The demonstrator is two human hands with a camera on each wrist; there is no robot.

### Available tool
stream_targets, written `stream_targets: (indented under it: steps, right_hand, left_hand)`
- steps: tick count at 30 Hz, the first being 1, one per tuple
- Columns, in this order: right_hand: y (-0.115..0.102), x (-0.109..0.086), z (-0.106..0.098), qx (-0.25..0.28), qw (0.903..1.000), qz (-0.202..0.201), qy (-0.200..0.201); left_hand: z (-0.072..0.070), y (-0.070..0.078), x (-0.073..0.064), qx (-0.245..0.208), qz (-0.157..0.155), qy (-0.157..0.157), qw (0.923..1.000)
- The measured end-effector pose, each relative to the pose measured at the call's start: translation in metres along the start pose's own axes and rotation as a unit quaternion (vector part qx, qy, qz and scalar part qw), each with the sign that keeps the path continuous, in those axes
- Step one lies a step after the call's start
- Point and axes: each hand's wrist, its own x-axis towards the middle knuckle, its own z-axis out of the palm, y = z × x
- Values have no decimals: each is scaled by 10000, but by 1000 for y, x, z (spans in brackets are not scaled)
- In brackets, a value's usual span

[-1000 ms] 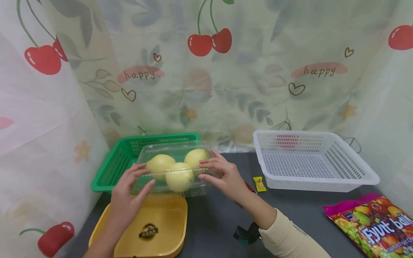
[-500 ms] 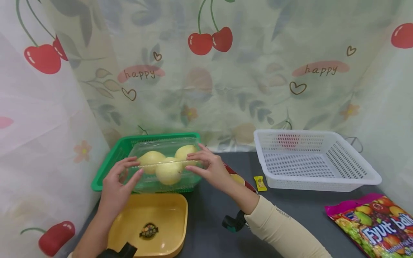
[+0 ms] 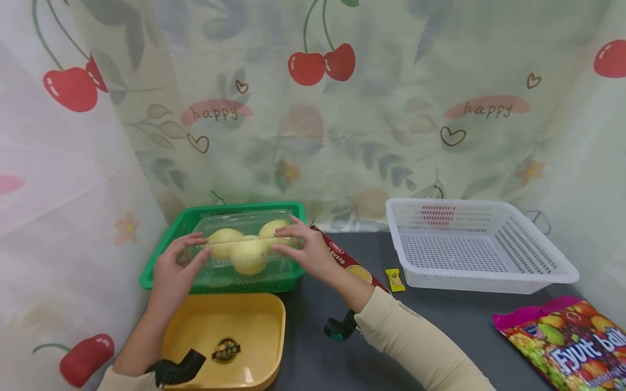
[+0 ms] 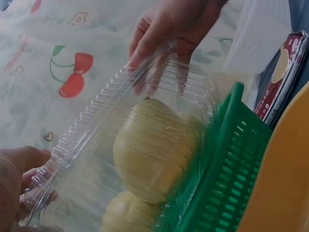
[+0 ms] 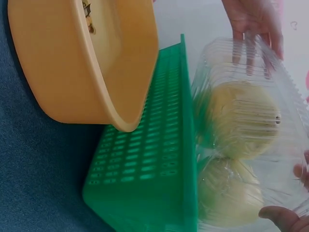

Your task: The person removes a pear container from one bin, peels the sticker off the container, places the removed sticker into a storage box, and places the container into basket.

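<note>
Both hands hold a clear plastic clamshell box (image 3: 239, 220) by its two ends. Inside lie three pale yellow pears (image 3: 249, 256). My left hand (image 3: 172, 271) pinches the box's left end at the ridged edge, thumb on the near side. At the other end, the fingers and thumb of my right hand (image 3: 309, 254) grip the same edge. The box is tilted and sits over the mouth of the green basket (image 3: 155, 266). In the right wrist view its underside is right at the basket's rim (image 5: 186, 121).
A yellow tray (image 3: 235, 320) stands in front of the green basket. Right of the basket lie a dark red snack packet (image 3: 349, 260) and a small yellow sachet (image 3: 395, 279). Further right are a white basket (image 3: 484, 279) and a colourful candy bag (image 3: 567, 342).
Both hands have carried the box of pears left and away from me, over the green basket. The red snack packet now shows more beside my right hand.
</note>
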Motion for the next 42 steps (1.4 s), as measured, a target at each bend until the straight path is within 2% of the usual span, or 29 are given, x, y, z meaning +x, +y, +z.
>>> stream_targets:
  steps: [5,15,21,29,42]
  right_hand:
    - [6,5,3,48,9997,239,-50]
    - [15,13,8,224,9978,594,-184]
    - [20,18,8,285,9956,857,-260]
    - [26,25,11,306,9945,928,-380]
    - [31,31,20,263,9894,1376,-395]
  left_hand:
    - [1,-8,9,-232,-159,-132,9995]
    - [4,-25,18,-63,-167,-243,9995]
    - [5,-27,23,-21,-192,-314,9993]
    - [6,-29,29,-65,-298,-353,9989]
    - [6,-39,36,-36,-422,-437,9981]
